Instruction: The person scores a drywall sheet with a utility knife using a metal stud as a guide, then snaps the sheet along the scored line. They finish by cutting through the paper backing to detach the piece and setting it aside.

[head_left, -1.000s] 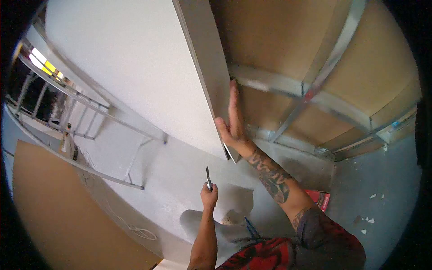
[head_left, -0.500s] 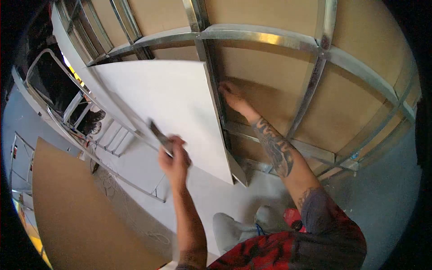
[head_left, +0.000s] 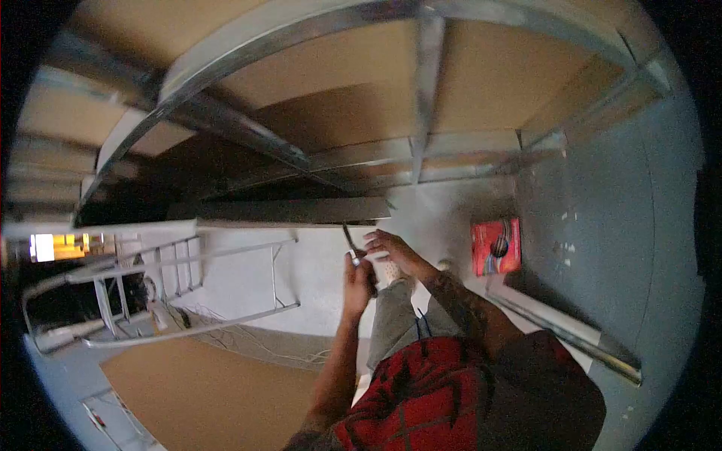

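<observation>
My left hand (head_left: 358,284) is closed around a knife (head_left: 348,237) with a dark handle, a silvery collar and a thin dark blade pointing up and away. Blur hides the blade's finer detail. Just to the right, my right hand (head_left: 389,248) is open, its fingers apart and close to the knife; I cannot tell whether they touch it. Beyond both hands, the white board (head_left: 289,224) appears almost edge-on, standing against the metal frame. The blade's tip overlaps the board's lower edge in view, and contact is unclear.
Metal studs (head_left: 425,98) backed by brown boards span the far side. An aluminium ladder (head_left: 188,331) lies at left beside tangled cables (head_left: 256,342) and a large brown sheet (head_left: 218,383). To the right are a red box (head_left: 496,246) and a metal profile (head_left: 564,331) on the floor.
The view has swung right and down. My right hand has left the frame beside the white board and come near my left hand, which still holds the knife.
</observation>
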Motion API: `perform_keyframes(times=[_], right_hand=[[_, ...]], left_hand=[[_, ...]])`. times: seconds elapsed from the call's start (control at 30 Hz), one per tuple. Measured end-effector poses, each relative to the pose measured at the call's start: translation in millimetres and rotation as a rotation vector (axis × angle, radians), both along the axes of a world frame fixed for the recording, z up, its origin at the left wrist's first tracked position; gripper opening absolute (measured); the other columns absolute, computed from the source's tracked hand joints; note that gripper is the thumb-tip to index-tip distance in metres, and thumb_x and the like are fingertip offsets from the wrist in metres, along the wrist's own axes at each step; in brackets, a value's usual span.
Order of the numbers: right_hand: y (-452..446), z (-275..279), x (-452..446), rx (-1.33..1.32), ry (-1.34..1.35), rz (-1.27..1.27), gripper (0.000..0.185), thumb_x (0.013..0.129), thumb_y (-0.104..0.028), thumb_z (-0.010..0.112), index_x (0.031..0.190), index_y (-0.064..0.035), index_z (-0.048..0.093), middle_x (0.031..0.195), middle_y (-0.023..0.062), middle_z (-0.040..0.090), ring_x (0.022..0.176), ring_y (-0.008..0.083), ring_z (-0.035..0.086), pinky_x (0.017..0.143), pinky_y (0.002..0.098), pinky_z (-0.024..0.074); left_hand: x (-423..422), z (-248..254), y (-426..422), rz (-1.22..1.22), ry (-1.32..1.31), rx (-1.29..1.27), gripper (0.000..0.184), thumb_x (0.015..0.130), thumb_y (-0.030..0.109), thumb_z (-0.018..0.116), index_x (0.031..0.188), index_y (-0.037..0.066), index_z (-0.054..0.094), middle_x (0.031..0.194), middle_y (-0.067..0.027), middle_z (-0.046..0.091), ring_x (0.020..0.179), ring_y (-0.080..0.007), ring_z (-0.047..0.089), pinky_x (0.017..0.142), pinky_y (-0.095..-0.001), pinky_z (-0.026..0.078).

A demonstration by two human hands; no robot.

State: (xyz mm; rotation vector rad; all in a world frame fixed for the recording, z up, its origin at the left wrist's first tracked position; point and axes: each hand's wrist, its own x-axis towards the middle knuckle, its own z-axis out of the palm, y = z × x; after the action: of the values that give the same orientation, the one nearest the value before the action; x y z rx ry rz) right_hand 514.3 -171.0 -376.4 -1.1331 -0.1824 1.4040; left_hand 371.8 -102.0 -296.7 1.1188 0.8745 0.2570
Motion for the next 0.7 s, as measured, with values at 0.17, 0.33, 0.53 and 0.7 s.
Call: perform_keyframes(times=[0.17,0.33,0.53,0.7], right_hand=[[-62,-57,-7,-0.192,-0.147,-0.304,0.044,0.103,-0.048,0.043,0.118,-0.0095,0.057,0.094,0.0019,0.063,0.094,0.0142,0.061,0.08,0.0314,0.0523],[-135,-112,33,-0.161,0.015,-0.608,0.036,0.101,-0.041,0.051,0.114,-0.0075,0.054,0.086,0.0013,0.059,0.076,0.0139,0.063,0.055,0.0314,0.0532],[-177,-213,31,-0.583,0.145,-0.664,0.035,0.097,-0.037,0.056,0.111,-0.0049,0.054,0.106,0.0088,0.064,0.068,0.0185,0.068,0.053,0.0292,0.0482],[-151,-261,12,-0.503,0.41,-0.831,0.037,0.097,-0.038,0.057,0.114,-0.0042,0.054,0.099,0.0089,0.067,0.065,0.0149,0.062,0.052,0.028,0.0453]], left_hand=[[93,-91,-36,-0.025,0.083,-0.32,0.036,0.104,0.036,0.042,0.127,0.009,0.049,0.092,-0.0011,0.056,0.082,-0.0107,0.054,0.069,-0.028,0.048],[163,-166,-59,-0.652,0.383,-0.272,0.033,0.098,0.029,0.054,0.122,0.008,0.061,0.088,-0.0009,0.061,0.081,-0.012,0.058,0.07,-0.0291,0.052],[213,-347,13,-1.397,0.621,0.827,0.038,0.093,0.035,0.056,0.12,0.011,0.064,0.112,-0.0191,0.068,0.103,-0.0367,0.064,0.089,-0.0467,0.051],[209,-459,129,-1.599,0.822,1.103,0.041,0.093,0.038,0.052,0.113,0.004,0.065,0.113,-0.0238,0.066,0.109,-0.0418,0.061,0.093,-0.0504,0.049]])
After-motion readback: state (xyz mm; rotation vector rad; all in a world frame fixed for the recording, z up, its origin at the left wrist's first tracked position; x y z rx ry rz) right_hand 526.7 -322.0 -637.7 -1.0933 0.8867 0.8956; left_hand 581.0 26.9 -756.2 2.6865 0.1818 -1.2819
